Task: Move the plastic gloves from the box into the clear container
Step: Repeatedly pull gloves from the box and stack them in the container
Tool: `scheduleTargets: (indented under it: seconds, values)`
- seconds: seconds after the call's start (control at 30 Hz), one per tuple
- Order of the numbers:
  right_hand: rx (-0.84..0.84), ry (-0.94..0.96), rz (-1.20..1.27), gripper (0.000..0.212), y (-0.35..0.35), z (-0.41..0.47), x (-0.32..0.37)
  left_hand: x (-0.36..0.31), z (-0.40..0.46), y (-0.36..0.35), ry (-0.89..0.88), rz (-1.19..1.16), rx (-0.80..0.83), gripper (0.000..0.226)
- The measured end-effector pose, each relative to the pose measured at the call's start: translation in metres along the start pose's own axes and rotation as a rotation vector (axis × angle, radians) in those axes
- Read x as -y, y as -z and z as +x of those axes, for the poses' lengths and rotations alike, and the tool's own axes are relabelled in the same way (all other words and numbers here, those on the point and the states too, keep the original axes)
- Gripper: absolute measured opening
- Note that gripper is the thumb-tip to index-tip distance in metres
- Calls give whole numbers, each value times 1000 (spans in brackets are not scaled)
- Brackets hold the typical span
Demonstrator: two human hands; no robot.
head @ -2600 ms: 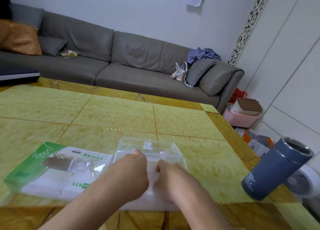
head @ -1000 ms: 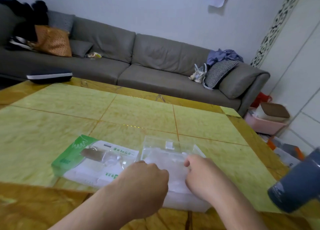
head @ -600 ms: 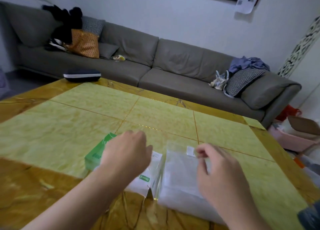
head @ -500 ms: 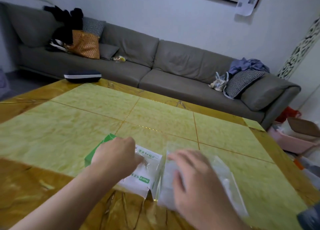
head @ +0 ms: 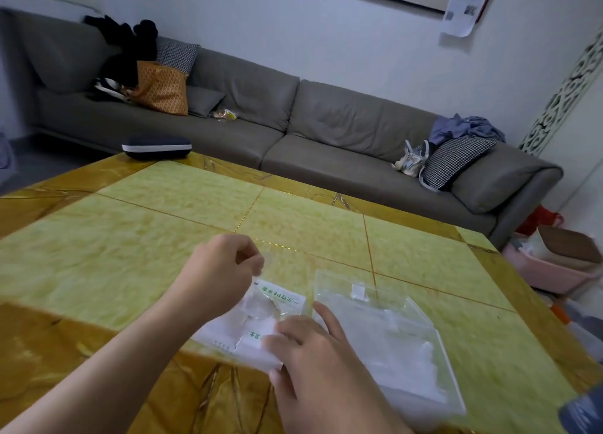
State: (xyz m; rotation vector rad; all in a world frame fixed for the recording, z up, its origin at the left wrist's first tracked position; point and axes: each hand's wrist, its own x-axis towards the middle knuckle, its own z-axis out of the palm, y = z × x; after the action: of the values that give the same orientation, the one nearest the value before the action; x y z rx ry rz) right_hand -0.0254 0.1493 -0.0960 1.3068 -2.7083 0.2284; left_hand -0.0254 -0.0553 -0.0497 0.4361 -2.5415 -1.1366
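The white and green glove box lies flat near the table's front edge. My left hand hovers just above its far end, fingers curled, pinching a thin clear plastic glove that stretches up out of the box opening. My right hand presses down on the box's near right end with fairly straight fingers. The clear container sits directly right of the box, touching it, with a pile of filmy gloves inside. My hands hide the box's left and near parts.
A blue tumbler shows at the bottom right corner of the yellow table. A dark case rests at the table's far left edge. A grey sofa runs behind; a pink basket stands on the floor at right.
My left hand has lifted off the box with a glove pinched. My right hand left the container and came down on the box's near right end.
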Motion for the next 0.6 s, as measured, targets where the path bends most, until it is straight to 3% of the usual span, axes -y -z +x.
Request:
scheduleTargets:
  seconds: [0.23, 0.43, 0.6]
  values:
    - [113, 29, 51, 37, 15, 1, 4, -11, -4, 10, -135, -192, -39, 22]
    - [113, 34, 80, 37, 18, 0, 8, -34, -17, 16, -226, -481, -55, 10]
    - [97, 28, 114, 34, 21, 0, 9, -47, -20, 25, -251, -777, -117, 18]
